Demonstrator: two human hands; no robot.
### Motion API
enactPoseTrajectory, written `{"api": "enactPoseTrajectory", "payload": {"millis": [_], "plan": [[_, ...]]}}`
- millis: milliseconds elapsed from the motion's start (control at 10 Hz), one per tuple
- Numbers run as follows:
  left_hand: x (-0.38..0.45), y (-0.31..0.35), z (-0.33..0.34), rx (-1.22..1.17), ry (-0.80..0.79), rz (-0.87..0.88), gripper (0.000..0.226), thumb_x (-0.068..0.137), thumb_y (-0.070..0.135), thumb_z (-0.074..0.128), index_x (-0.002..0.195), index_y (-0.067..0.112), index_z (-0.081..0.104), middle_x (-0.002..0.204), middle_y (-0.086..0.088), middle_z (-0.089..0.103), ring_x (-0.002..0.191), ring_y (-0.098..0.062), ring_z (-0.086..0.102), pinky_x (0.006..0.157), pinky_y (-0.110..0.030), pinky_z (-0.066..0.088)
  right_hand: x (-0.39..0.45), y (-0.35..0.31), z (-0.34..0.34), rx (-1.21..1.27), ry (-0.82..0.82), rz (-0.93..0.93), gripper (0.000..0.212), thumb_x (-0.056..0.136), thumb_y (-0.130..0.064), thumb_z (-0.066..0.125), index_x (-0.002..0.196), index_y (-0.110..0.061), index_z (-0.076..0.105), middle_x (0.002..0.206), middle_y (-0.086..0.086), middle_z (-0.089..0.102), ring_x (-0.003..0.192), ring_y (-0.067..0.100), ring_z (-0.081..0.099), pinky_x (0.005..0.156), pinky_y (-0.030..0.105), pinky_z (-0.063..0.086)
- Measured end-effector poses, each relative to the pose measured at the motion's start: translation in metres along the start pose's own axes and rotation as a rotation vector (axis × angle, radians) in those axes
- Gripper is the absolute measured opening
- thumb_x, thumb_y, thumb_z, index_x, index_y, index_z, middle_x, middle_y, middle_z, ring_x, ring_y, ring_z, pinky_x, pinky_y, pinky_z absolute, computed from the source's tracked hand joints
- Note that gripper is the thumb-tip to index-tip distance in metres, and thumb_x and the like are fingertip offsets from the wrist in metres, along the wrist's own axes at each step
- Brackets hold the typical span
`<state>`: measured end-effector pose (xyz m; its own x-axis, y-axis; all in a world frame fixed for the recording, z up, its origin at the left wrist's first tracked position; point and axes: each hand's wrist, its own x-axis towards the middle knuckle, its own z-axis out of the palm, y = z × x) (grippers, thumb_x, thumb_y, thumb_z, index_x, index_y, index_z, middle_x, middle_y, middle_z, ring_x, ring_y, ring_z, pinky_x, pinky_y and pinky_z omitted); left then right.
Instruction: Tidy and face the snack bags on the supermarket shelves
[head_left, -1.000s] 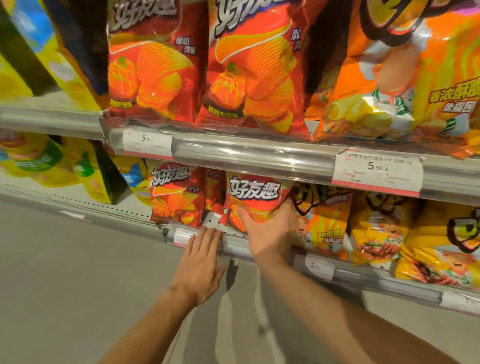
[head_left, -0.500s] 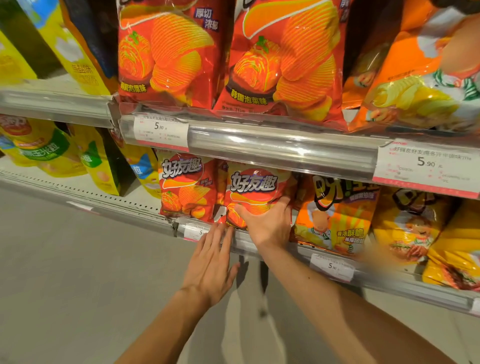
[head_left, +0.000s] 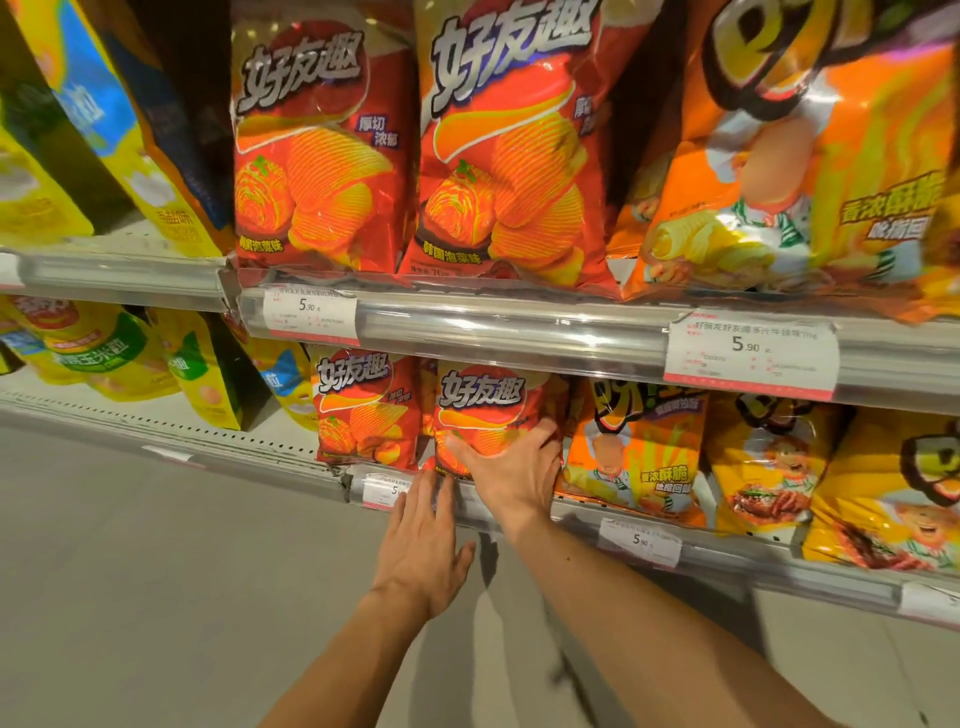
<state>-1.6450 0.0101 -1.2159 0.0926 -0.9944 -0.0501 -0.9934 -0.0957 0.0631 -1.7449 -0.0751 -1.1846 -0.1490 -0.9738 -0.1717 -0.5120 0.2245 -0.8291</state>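
Nearest: our left hand (head_left: 421, 545), fingers straight, touching the lower shelf rail (head_left: 519, 512). Beyond: our right hand (head_left: 511, 467), spread flat against a red chip bag (head_left: 480, 402) on that shelf. Step: facing it. Next, probably squaring it upright.

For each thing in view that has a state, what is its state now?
right hand: fingers spread, pressing on red chip bag
red chip bag: upright, front facing out
left hand: flat, fingertips at lower shelf edge
neighbouring red bag: upright, facing out
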Motion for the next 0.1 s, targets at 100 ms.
{"api": "enactPoseTrajectory", "payload": {"millis": [100], "plan": [[-0.0021,0.0040,-0.0045,-0.111,0.011,-0.068,0.078,0.097,0.049,0.050,0.155,0.013,0.013,0.163,-0.010,0.007,0.151,-0.027,0.009,0.124,-0.035,0.012,-0.0211,0.0101,-0.0139,0.023,-0.055,-0.040,0.126,0.067,-0.064,0.083,0.156,-0.013,0.011,0.151,0.015,0.035,0.140,0.033,0.036,0.113,0.043,0.037]]}}
